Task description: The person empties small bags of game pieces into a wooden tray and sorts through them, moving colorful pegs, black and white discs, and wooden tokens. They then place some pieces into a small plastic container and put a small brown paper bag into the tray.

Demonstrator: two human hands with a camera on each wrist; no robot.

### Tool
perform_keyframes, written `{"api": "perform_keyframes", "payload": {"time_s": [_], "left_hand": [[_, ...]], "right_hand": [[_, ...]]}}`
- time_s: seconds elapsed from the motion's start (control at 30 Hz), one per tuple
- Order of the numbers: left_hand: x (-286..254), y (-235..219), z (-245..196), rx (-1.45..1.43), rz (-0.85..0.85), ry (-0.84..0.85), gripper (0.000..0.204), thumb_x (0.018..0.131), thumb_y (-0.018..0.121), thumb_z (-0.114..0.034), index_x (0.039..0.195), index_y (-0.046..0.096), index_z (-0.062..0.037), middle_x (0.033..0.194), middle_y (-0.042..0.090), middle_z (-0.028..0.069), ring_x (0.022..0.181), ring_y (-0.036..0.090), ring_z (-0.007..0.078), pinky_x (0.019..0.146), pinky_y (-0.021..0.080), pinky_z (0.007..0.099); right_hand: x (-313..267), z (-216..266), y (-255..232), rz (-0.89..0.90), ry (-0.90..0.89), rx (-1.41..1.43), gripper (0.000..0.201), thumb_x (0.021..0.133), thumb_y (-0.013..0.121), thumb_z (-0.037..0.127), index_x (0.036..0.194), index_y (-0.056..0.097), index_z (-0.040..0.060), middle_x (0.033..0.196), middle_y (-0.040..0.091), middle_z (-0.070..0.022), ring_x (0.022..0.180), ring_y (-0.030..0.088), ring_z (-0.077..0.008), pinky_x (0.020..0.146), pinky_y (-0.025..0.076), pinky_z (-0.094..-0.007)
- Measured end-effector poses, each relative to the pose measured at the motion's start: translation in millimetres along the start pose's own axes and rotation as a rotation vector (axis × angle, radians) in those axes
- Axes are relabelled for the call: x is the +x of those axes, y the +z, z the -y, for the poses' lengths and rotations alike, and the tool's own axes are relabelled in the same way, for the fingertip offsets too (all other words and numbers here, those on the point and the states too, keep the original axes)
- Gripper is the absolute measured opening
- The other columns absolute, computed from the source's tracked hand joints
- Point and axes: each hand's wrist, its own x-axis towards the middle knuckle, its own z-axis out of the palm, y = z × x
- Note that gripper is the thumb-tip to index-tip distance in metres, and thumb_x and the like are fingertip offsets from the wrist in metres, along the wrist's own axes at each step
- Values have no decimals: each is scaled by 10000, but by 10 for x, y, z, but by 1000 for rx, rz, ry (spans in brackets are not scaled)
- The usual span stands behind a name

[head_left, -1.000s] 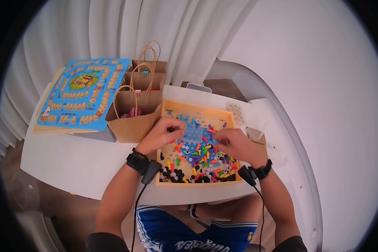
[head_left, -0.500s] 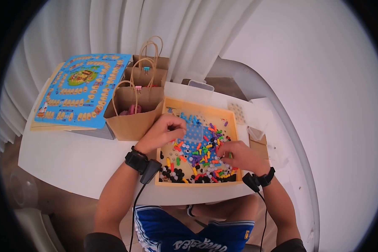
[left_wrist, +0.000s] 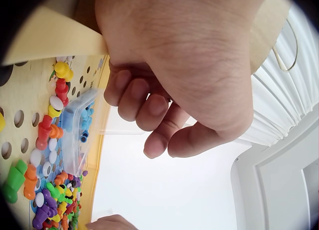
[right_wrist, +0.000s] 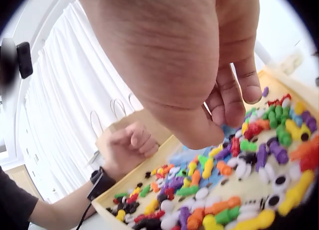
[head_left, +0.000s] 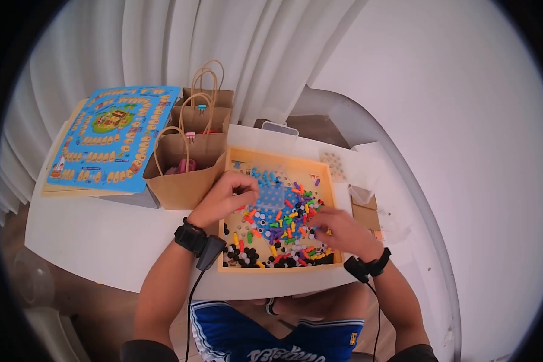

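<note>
A shallow wooden tray (head_left: 280,267) with a holed base holds several coloured pegs (head_left: 286,220) and black and white ones along its near edge. A small clear plastic box (head_left: 272,195) lies among the pegs near the tray's middle. My left hand (head_left: 235,192) rests at the tray's left side, just left of the box, with its fingers curled into the palm (left_wrist: 149,120) and nothing seen in them. My right hand (head_left: 335,232) is over the pegs at the near right. Its fingers (right_wrist: 224,113) reach down into the pile, and the fingertips hide any peg between them.
Brown paper bags (head_left: 184,169) stand against the tray's left side. A blue board-game box (head_left: 105,136) lies further left on the white table (head_left: 102,235). A clear lidded container (head_left: 276,128) sits behind the tray. A small clear cup (head_left: 361,194) stands to its right.
My right hand has come back from the tray's middle to the pegs at the near right. The left hand has stayed beside the clear box.
</note>
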Motion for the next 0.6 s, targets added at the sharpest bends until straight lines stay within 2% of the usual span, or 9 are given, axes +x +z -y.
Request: {"api": "perform_keyframes", "payload": {"time_s": [0.03,0.1,0.2,0.33,0.4,0.43,0.5,0.6], "left_hand": [[-2,3,5,2,-3,3,179,898,660,-70,749,586,-6,649,508,-41,633,453,43,607,365,248],[-10,3,-2,4,-7,7,179,899,659,-70,748,584,-7,649,509,-41,633,453,42,606,364,248],[-7,17,-17,-3,-13,1,177,898,658,-70,748,586,-10,649,509,-44,633,452,39,605,361,246],[-11,1,-13,0,-6,-2,167,894,657,-74,751,597,-10,646,509,-43,623,455,37,595,357,244],[-13,-1,-17,4,-7,-10,164,892,657,-75,752,601,-9,646,510,-43,617,457,37,590,355,244],[-11,1,-22,5,-8,0,161,890,658,-73,754,603,-8,645,512,-42,612,458,37,586,354,243],[-7,5,-17,6,-9,10,158,888,660,-72,755,606,-7,645,513,-41,607,460,37,582,353,243],[-9,6,-8,7,-17,21,145,883,663,-67,762,615,-3,649,519,-41,602,460,37,580,354,241]], "right_hand": [[-6,-52,-83,3,1,-2,191,878,735,41,1069,722,30,1023,694,-132,887,694,-323,788,567,-403],[-22,-173,-256,-109,188,119,160,898,722,36,1057,732,21,1004,708,-136,811,689,-273,752,562,-373],[-27,-330,-375,-179,262,34,135,912,716,37,1043,739,17,962,722,-139,753,679,-224,724,553,-343],[-18,-411,-326,-139,268,-34,117,912,721,37,1024,754,34,933,732,-138,736,683,-219,721,555,-344],[-1,-333,-268,-16,244,-90,127,901,726,54,1023,760,49,948,740,-139,807,708,-268,757,564,-378],[-16,-323,-225,-16,246,-89,127,901,726,54,1023,760,49,948,740,-139,807,708,-268,757,564,-378],[-44,-321,-126,14,111,-298,119,878,710,54,990,750,51,925,736,-140,885,707,-332,804,565,-426],[-22,-272,-14,88,150,-429,99,849,694,43,944,722,34,891,723,-153,934,692,-373,836,559,-463]]}}
